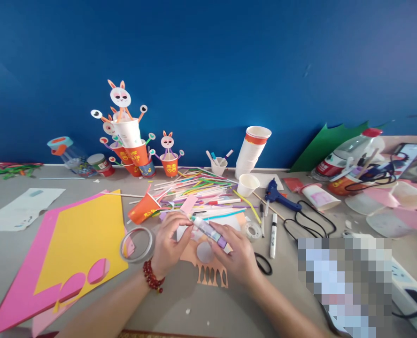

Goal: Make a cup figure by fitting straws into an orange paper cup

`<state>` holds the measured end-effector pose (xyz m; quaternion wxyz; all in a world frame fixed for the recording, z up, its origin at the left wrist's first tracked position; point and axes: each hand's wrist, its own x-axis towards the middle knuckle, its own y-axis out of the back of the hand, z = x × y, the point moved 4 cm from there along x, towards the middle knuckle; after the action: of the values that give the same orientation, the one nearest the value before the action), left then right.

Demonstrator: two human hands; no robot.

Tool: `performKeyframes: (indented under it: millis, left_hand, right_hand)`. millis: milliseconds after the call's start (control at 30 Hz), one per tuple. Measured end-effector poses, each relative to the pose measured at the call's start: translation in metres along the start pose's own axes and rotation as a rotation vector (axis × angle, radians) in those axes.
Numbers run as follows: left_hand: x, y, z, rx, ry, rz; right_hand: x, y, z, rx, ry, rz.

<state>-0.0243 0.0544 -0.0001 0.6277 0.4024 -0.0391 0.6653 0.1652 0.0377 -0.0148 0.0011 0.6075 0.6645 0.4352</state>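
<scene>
Both my hands meet over the middle of the grey table. My right hand (239,253) is closed around a glue stick (208,231) with a purple end, held slanted. My left hand (169,241), with a red bead bracelet at the wrist, pinches the stick's upper end with its fingertips. Under the hands lies a peach paper cut-out (212,274) with a round hole and a row of slots. A small pink paper piece (188,204) rests just beyond my left fingers.
Yellow paper (81,239) on pink paper (21,291) lies left, a tape ring (137,244) beside it. Coloured straws (197,188), an orange cup (143,209), bunny cup figures (127,136), stacked cups (252,150), a blue glue gun (279,196), a marker (273,234), scissors (264,264) surround them.
</scene>
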Motion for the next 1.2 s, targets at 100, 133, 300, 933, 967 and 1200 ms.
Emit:
performKeyframes:
  millis: [100, 133, 300, 933, 967, 1200]
  left_hand:
    - [0.0, 0.0, 0.0, 0.007, -0.002, 0.002]
    - [0.0, -0.001, 0.0, 0.008, -0.001, 0.0]
    - [-0.002, -0.002, -0.003, -0.002, 0.021, -0.013]
    - [-0.002, -0.004, 0.006, -0.168, 0.07, -0.103]
    - [0.0, -0.004, 0.01, -0.111, 0.023, -0.118]
    - [-0.014, -0.007, 0.029, 0.316, -0.481, -0.451]
  right_hand:
    - [0.001, 0.002, -0.003, -0.014, 0.009, -0.002]
    - [0.001, 0.002, -0.004, -0.019, 0.008, -0.007]
    - [0.001, 0.001, -0.005, -0.028, 0.0, -0.029]
    - [0.013, -0.002, 0.026, 1.127, -0.699, 0.122]
    - [0.012, -0.004, 0.025, 1.116, -0.723, 0.087]
    - [0.006, -0.006, 0.018, 0.676, -0.64, -0.159]
